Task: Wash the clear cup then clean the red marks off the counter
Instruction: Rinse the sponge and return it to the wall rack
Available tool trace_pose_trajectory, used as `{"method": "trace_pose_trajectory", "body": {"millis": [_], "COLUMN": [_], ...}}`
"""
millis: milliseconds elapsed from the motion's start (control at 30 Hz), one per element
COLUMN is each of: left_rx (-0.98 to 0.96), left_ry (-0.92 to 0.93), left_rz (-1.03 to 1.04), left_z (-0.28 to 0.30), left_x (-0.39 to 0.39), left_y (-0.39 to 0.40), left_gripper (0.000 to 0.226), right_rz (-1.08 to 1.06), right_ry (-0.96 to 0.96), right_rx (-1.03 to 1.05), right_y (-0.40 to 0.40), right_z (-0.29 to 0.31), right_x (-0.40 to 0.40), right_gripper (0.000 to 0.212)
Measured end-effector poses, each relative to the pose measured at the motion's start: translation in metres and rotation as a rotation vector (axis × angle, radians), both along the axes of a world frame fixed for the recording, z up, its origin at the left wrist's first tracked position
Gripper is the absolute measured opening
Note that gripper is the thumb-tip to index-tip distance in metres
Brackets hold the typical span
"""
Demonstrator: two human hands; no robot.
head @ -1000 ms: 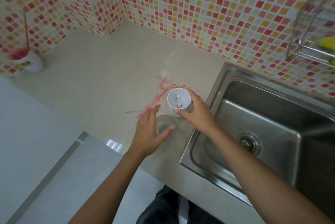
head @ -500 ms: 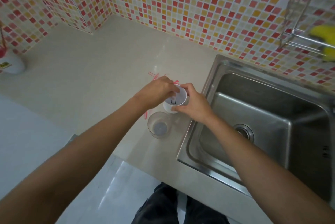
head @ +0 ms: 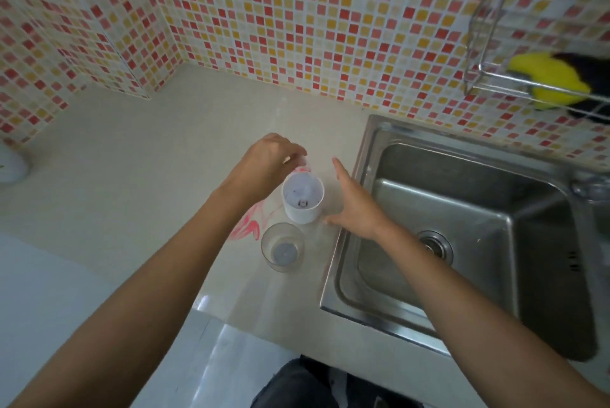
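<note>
Clear cup [head: 282,251] stands upright beside white cup [head: 303,199]

a home kitchen: steel sink [head: 462,209], mosaic tiles [head: 363,44], counter [head: 132,160].

A white cup [head: 303,198] stands upright on the beige counter [head: 132,176], with a clear cup [head: 282,250] just near of it, also upright. Red marks [head: 247,226] smear the counter to the left of both cups, partly under the left forearm. The left hand [head: 267,156] hovers beyond the white cup, fingers curled and blurred. The right hand [head: 355,206] is spread flat just right of the white cup, beside the steel sink [head: 462,209]. A yellow sponge [head: 548,82] sits in a wire rack [head: 485,44] on the tiled wall.
</note>
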State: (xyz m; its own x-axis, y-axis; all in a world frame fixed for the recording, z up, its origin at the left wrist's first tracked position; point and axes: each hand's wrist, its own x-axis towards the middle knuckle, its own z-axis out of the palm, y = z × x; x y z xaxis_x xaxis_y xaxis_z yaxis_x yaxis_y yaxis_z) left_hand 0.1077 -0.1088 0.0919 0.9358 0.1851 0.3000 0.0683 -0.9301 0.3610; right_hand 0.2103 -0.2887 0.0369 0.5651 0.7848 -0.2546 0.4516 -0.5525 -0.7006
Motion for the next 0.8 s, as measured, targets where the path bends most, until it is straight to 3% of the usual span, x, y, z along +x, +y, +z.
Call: {"method": "trace_pose_trajectory", "body": {"millis": [33,133,200,300,400,467,633,800], "left_rx": [-0.044,-0.151,-0.245,-0.393,-0.539,-0.633,-0.809,-0.963], "left_ry": [-0.014,-0.059,-0.049,-0.026,-0.027,-0.028,-0.016,-0.039], "left_rz": [0.02,0.019,0.007,-0.001,0.012,0.018,0.045,0.111], "left_z": [0.008,0.033,0.045,0.055,0.055,0.055,0.051,0.048], "left_x": [0.0,0.012,0.032,0.067,0.1,0.116,0.136,0.143], "left_y": [-0.003,-0.019,-0.032,-0.056,-0.081,-0.097,-0.128,-0.145], "left_gripper": [0.016,0.017,0.017,0.016,0.009,0.007,0.008,0.007], "right_rz": [-0.018,-0.113,-0.208,-0.379,-0.532,-0.568,-0.514,-0.583], "right_ry": [-0.024,-0.281,-0.443,-0.69,-0.866,-0.821,-0.462,-0.465], "right_rx": [0.0,0.158,0.28,0.432,0.431,0.32,-0.029,-0.145], "right_y": [-0.01,-0.046,-0.069,-0.098,-0.117,-0.123,-0.118,-0.111], "right_z": [0.014,0.077,0.123,0.172,0.188,0.188,0.178,0.179], "right_x": [0.006,0.028,0.048,0.084,0.124,0.152,0.192,0.209], "right_gripper": [0.102,0.045,0.023,0.016,0.017,0.019,0.031,0.023]}}
